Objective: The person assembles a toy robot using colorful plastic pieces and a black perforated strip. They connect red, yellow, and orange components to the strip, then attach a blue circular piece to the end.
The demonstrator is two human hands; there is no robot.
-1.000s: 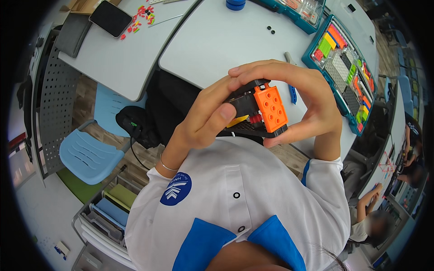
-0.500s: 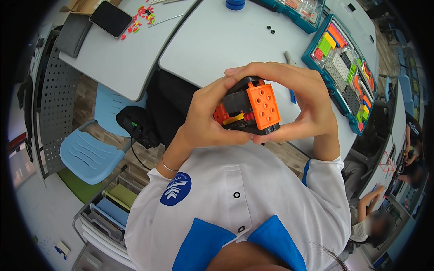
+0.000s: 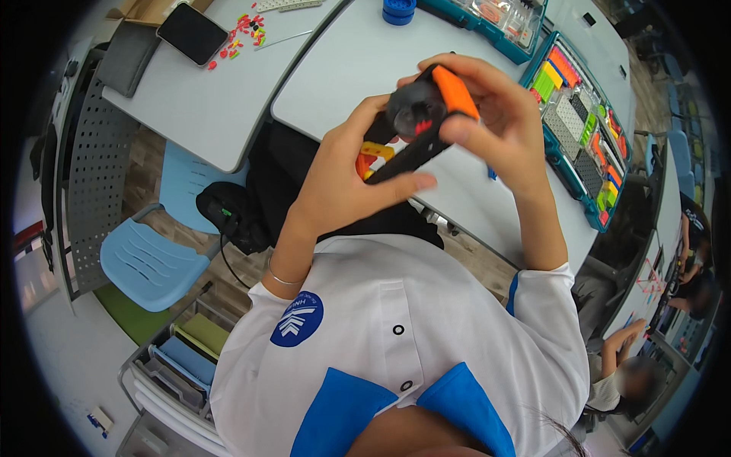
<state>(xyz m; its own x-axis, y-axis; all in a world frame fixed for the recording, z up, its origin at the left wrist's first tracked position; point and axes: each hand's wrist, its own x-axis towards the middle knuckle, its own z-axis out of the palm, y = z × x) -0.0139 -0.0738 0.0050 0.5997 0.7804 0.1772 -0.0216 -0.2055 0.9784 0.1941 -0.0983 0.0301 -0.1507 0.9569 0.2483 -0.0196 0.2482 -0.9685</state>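
Observation:
A model of plastic building parts [image 3: 416,111] is held up between my two hands, tilted over the table's near edge. It has black side beams, a dark round part in the middle, an orange block [image 3: 457,93] at its upper right end, and yellow and red pieces at its lower left. My left hand [image 3: 335,171] grips the lower left end, its thumb stretched along the near side. Around the orange end curls my right hand [image 3: 506,126], its thumb pressed near the block's lower corner. The fingers behind the model are partly hidden.
A teal parts case [image 3: 575,114] lies open at right, another case [image 3: 495,27] beyond it. A blue round piece [image 3: 398,11] stands on the far table edge. At left are a phone [image 3: 192,34], small red pieces [image 3: 247,32] and a blue chair [image 3: 152,263].
The model has been turned and tilted, so its orange face now shows edge-on and the dark round part faces up. Both hands have risen slightly away from me, and my left thumb has straightened.

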